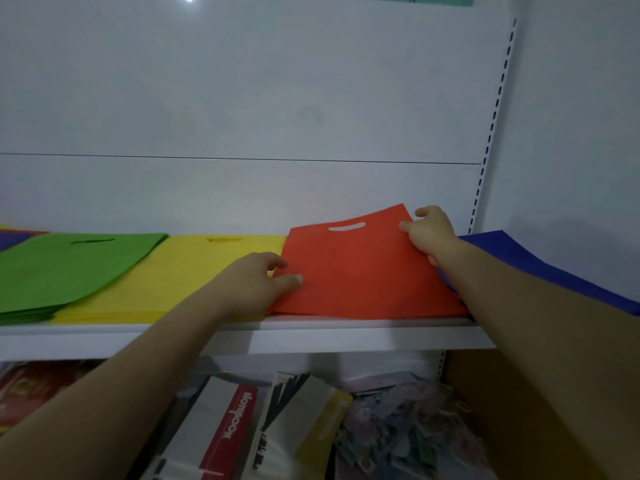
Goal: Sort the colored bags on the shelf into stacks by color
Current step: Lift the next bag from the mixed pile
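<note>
On the white shelf (311, 336) lie flat bags in a row: a green stack (69, 268), a yellow stack (183, 275), an orange bag (360, 268) with a cut-out handle, and a blue stack (540, 265) at the right. My left hand (256, 282) pinches the orange bag's left edge, thumb on top. My right hand (431, 233) grips its upper right corner, which is lifted off the shelf. The bag's near edge rests on the orange stack below it.
A slotted shelf upright (491, 133) runs up the right of the white back wall. A strip of purple and red bags (14, 237) shows at the far left. Under the shelf lie notebooks (235, 420) and packets.
</note>
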